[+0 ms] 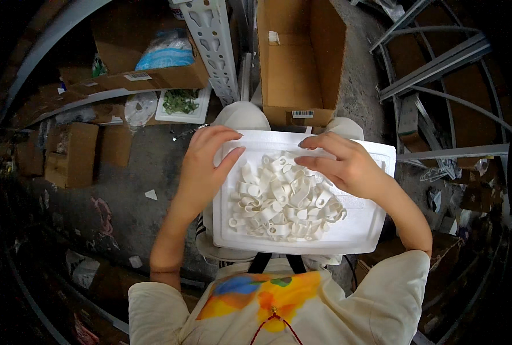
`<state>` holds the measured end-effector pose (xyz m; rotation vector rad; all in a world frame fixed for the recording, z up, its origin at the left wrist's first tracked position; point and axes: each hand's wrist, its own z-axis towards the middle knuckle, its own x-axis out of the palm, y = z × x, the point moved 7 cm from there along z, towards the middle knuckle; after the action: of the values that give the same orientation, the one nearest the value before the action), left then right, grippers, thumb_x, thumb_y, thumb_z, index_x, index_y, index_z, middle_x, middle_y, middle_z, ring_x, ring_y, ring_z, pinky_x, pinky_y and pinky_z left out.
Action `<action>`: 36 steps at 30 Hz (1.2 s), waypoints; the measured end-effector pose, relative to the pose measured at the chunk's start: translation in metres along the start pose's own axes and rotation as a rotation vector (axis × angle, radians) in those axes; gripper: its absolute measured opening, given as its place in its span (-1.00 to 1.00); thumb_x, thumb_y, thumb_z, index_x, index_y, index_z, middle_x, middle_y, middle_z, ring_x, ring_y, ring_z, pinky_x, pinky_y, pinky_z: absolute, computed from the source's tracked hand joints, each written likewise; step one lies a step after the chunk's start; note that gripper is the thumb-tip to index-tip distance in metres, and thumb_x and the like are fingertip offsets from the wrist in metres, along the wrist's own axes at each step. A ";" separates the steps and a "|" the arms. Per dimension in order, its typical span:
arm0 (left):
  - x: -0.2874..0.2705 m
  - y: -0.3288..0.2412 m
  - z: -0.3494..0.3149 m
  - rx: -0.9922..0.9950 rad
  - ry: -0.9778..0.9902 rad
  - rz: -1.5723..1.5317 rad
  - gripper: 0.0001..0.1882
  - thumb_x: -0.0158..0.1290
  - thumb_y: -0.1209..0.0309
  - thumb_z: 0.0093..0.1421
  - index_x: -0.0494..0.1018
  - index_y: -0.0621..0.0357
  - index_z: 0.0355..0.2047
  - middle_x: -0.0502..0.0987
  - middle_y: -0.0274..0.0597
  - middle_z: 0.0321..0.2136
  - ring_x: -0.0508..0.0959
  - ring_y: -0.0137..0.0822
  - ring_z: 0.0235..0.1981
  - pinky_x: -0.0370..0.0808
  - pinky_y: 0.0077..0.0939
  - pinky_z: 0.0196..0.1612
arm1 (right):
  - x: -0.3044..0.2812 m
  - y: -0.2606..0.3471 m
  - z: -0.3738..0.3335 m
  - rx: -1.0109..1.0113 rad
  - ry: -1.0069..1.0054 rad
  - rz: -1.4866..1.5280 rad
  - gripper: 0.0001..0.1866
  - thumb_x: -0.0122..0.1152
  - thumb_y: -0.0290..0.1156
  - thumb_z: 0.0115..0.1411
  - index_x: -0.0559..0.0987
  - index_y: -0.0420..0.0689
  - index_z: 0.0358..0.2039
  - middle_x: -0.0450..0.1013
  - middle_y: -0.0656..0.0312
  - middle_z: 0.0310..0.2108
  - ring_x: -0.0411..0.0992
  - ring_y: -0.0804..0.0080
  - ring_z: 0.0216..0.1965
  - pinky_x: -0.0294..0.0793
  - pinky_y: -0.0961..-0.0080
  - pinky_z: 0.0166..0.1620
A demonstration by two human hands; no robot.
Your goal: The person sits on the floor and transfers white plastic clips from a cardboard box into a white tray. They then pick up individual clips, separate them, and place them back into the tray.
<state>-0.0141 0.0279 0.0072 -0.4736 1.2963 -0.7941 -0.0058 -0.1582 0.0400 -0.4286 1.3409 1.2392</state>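
Note:
A heap of white plastic cable clamps (pixel 287 198), looped strips with holes in their ends, lies on a white foam lid (pixel 356 230) resting across my lap. My left hand (pixel 207 155) is over the lid's far left corner, left of the heap. Its thumb and fingers are apart, and nothing shows between them. At the heap's far right side is my right hand (pixel 342 164), thumb and forefinger separated by a small gap with nothing visible in it. Its fingertips are close above the farthest clamps; whether they touch cannot be made out.
An open cardboard box (pixel 293 75) stands on the floor beyond my knees. To its left rise a perforated metal post (pixel 213 52) and a shelf box with blue-wrapped packs (pixel 167 52). Green pieces lie on another foam lid (pixel 201 112). Metal frames (pixel 434 69) lean at right.

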 end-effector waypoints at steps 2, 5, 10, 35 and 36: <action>0.000 -0.005 0.000 0.018 0.002 -0.005 -0.79 0.05 0.47 -0.06 0.43 0.18 -0.34 0.42 -0.16 -0.29 0.38 -0.22 -0.18 0.30 -0.43 -0.13 | 0.003 0.002 0.001 -0.040 -0.029 -0.017 -0.80 0.16 -0.52 -0.17 0.52 -0.14 -0.42 0.36 0.18 -0.31 0.37 0.29 -0.32 0.40 0.47 -0.33; 0.002 -0.013 0.001 0.026 0.015 -0.014 -0.78 0.06 0.47 -0.06 0.42 0.18 -0.33 0.42 -0.16 -0.28 0.38 -0.21 -0.18 0.29 -0.43 -0.12 | 0.008 0.000 0.001 -0.112 0.003 -0.076 -0.81 0.16 -0.53 -0.18 0.53 -0.12 -0.44 0.36 0.19 -0.31 0.37 0.30 -0.34 0.41 0.49 -0.35; 0.007 -0.026 0.001 0.039 0.017 -0.076 -0.74 0.07 0.46 -0.06 0.39 0.20 -0.30 0.40 -0.13 -0.25 0.37 -0.18 -0.17 0.26 -0.41 -0.09 | -0.008 -0.007 0.001 0.073 -0.065 0.295 -0.88 0.16 -0.54 -0.15 0.52 -0.15 -0.49 0.33 0.22 -0.36 0.33 0.35 -0.33 0.35 0.53 -0.34; 0.040 -0.017 0.000 -0.333 0.139 -0.764 -0.73 0.06 0.67 -0.12 0.45 0.29 -0.32 0.50 -0.17 -0.34 0.48 -0.46 -0.34 0.39 -0.63 -0.23 | 0.004 -0.019 -0.009 0.131 -0.019 0.152 -0.80 0.21 -0.54 -0.25 0.54 -0.08 -0.49 0.35 0.29 -0.32 0.31 0.34 -0.36 0.36 0.52 -0.37; 0.041 -0.015 -0.001 -0.363 0.143 -0.817 -0.73 0.06 0.67 -0.12 0.45 0.29 -0.32 0.50 -0.16 -0.34 0.48 -0.46 -0.34 0.39 -0.62 -0.23 | 0.005 -0.017 -0.008 0.113 -0.016 0.129 -0.80 0.21 -0.55 -0.26 0.54 -0.08 -0.50 0.35 0.30 -0.31 0.31 0.35 -0.36 0.36 0.52 -0.37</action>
<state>-0.0157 -0.0129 -0.0093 -1.3063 1.3841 -1.2820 0.0033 -0.1693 0.0272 -0.2549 1.4351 1.2622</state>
